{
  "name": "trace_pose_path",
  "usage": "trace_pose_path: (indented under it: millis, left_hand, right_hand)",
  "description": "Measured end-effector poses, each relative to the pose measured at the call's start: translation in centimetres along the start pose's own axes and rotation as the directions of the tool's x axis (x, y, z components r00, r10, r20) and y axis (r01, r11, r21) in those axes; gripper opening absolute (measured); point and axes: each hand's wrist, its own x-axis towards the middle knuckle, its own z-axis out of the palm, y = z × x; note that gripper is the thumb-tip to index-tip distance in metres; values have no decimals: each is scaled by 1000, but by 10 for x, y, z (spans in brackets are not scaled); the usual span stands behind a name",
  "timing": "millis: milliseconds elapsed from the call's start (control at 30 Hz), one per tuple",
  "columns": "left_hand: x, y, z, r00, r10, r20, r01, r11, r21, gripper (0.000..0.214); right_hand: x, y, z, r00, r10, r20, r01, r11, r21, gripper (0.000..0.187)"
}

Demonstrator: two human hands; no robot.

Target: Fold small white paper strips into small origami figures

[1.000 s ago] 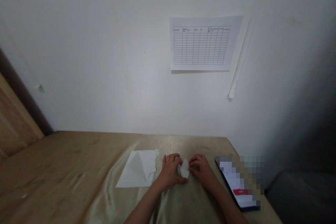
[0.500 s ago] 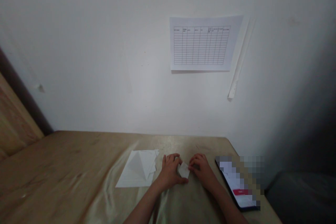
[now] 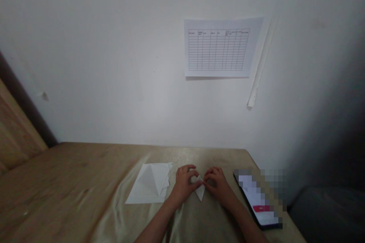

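A small folded piece of white paper lies on the cloth-covered table between my hands, its lower end narrowing to a point. My left hand curls over its left side, with the thumb pressed on the paper near its middle. From the right, my right hand pinches the paper's right edge with thumb and forefinger. Fingers hide part of the paper's upper half. Just left of my left hand lies a stack of white paper sheets, with a folded triangular crease on top and ragged right edges.
A phone or tablet, partly blurred out, lies at the table's right edge. The table has a wrinkled tan cover and meets a white wall. On the wall hangs a printed grid sheet. A wooden panel stands at far left.
My left thumb has moved up onto the paper, and my right fingers have come in closer to it. The paper now shows a pointed lower end.
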Motion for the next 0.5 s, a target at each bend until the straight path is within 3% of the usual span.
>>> trace_pose_path:
  millis: [200,500]
  left_hand:
    - [2,0,2,999,1,-41,-3,999,-54,11]
    - [4,4,-4,1000,-4,-30,1,996,-92,14]
  right_hand:
    - [0,0,0,1000,-13,-17,13,1000,21,12]
    - [0,-2,-1,1000,-2,19,2,1000,14,8]
